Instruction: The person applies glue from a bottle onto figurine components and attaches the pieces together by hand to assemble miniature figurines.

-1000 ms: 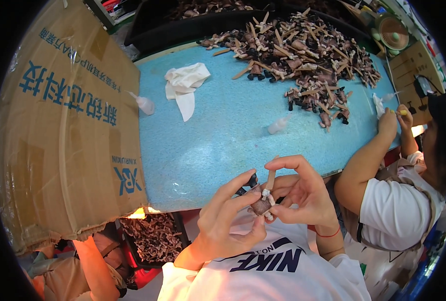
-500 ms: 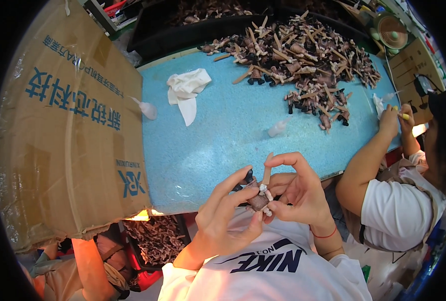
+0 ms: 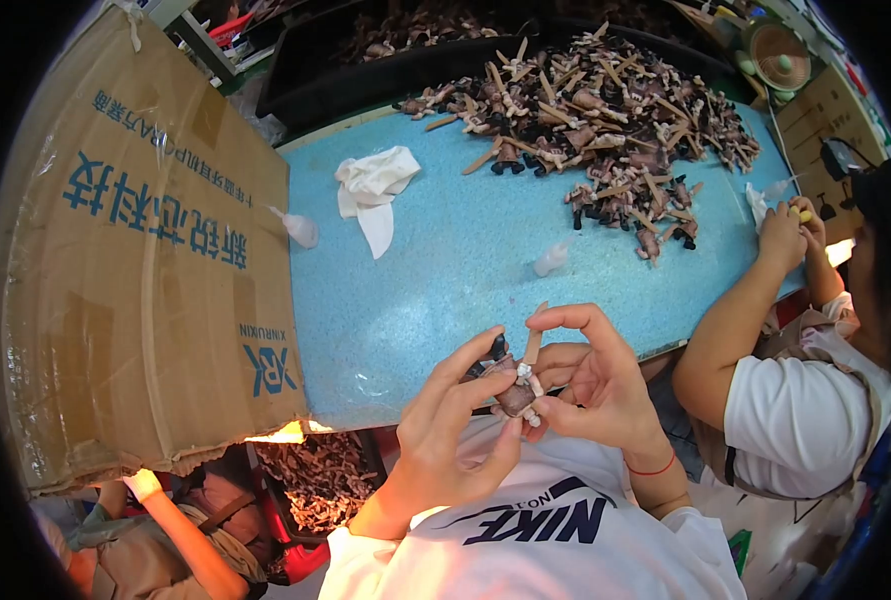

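Observation:
A small brown figurine (image 3: 517,398) with black boots and a flat tan blade-like piece is held up between both hands, in front of my shirt. The fingers and thumb of my left hand (image 3: 455,420) close on its body and boot side. My right hand (image 3: 605,385) pinches its pale lower end between thumb and fingers, with the index finger bent over the tip of the tan piece. Fingers hide part of the figurine. Beyond the hands, a small translucent squeeze bottle (image 3: 551,259) lies on the blue tabletop (image 3: 415,310).
Many similar figurines (image 3: 605,120) are heaped at the back right. A white cloth (image 3: 375,190) and another squeeze bottle (image 3: 299,230) lie left, beside a large cardboard box (image 3: 155,260). A co-worker (image 3: 795,400) sits at right, another person (image 3: 185,540) lower left, near a bin of parts (image 3: 320,480).
The figurine and both my hands stay nearly in place. The view shifts slightly. At lower left, the other person's arm has moved.

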A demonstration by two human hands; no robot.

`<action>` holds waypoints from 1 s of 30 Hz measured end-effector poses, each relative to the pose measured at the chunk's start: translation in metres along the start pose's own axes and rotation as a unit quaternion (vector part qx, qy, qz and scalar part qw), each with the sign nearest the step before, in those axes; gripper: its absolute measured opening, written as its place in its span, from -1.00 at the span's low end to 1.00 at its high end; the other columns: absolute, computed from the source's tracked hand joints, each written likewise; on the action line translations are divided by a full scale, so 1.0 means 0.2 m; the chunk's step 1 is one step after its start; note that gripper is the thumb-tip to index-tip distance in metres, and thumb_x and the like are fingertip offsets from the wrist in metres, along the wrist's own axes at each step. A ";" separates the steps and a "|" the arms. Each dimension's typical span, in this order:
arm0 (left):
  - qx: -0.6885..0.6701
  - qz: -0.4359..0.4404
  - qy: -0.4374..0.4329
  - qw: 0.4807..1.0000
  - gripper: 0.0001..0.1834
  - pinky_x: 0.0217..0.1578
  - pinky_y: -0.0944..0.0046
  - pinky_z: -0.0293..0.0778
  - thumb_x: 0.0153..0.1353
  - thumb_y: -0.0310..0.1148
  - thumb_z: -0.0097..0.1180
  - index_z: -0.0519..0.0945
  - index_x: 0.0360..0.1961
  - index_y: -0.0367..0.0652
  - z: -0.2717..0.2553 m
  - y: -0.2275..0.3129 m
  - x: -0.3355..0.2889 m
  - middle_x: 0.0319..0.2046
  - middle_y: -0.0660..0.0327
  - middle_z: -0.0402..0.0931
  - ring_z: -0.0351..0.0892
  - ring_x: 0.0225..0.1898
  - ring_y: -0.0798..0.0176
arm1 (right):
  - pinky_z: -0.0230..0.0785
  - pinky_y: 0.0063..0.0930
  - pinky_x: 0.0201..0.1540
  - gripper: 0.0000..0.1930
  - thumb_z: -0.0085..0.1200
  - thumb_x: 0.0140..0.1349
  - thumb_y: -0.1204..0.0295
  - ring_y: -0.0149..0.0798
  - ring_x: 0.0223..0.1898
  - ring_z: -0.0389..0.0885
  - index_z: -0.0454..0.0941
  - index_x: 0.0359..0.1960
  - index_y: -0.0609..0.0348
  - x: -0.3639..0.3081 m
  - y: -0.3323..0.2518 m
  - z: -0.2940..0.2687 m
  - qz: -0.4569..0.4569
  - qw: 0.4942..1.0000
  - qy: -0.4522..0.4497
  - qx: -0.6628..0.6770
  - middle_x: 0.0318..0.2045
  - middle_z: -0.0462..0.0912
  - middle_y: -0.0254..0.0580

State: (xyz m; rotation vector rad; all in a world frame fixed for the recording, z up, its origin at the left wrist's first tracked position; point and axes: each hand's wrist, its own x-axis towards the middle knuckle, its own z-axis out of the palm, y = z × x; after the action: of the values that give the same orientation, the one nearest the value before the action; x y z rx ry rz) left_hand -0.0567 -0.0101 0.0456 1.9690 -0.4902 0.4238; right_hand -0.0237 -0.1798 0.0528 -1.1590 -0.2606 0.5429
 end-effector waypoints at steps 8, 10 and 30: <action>0.020 -0.010 -0.010 1.000 -0.59 -0.14 0.15 0.40 -0.16 -0.57 0.14 0.44 -0.17 -0.36 0.02 -0.04 -0.01 -0.05 -0.20 0.37 0.47 -0.15 -0.07 | 0.55 -0.56 -0.41 -0.47 -0.04 0.03 0.71 -0.39 -0.36 0.58 0.11 0.07 0.23 0.01 0.01 0.00 0.017 1.000 0.024 -0.006 -0.30 0.54 -0.03; 0.008 -0.032 -0.008 0.999 -0.60 -0.13 0.15 0.40 -0.12 -0.57 0.13 0.44 -0.16 -0.38 0.03 -0.05 -0.04 -0.04 -0.19 0.37 0.47 -0.15 -0.05 | 0.53 -0.59 -0.45 -0.47 0.03 0.05 0.67 -0.41 -0.40 0.58 0.13 0.07 0.24 0.01 0.01 0.00 0.036 0.999 0.019 -0.010 -0.30 0.55 -0.08; -0.755 -0.375 0.021 0.538 -0.56 0.09 0.01 0.19 0.20 -0.21 -0.25 0.38 0.00 -0.26 0.16 -0.12 -0.10 0.03 0.02 0.36 0.32 0.07 -0.02 | 0.32 -0.44 -0.44 -0.57 0.24 -0.28 0.51 -0.25 -0.43 0.38 0.50 -0.24 0.26 -0.03 0.06 0.02 -0.281 0.775 0.132 -0.550 -0.31 0.44 -0.18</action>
State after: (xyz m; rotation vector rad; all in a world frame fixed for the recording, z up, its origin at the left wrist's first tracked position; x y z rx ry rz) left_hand -0.0597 -0.0262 0.0048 0.2592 0.1522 -0.4710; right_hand -0.0343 -0.1764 0.0448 -2.1555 -0.7044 -0.4169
